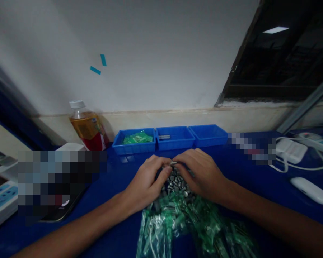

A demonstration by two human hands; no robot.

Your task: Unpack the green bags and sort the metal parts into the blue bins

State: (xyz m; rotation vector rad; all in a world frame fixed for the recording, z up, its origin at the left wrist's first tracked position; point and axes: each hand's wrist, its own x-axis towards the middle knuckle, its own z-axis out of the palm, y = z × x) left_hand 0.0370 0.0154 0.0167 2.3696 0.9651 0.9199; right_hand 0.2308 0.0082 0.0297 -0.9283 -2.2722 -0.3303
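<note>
My left hand [149,177] is closed, thumb against the index finger, at one end of a small silvery metal part [173,163]. From the other side my right hand [204,173] pinches the same part between thumb and forefinger. The part's exact kind is too small to tell. Below the fingertips lies a pile of small shiny metal pieces [176,182], partly hidden by my hands. Small clear plastic bags with green parts [174,215] are heaped in front of the pile, between my forearms.
Three blue bins stand along the wall: the left bin [134,148] holds green packets [138,137], the middle bin [174,143] a few metal strips, then the right bin [210,136]. A drink bottle [87,127] and phone [60,213] are left; a white case [310,190] and charger [290,150] right.
</note>
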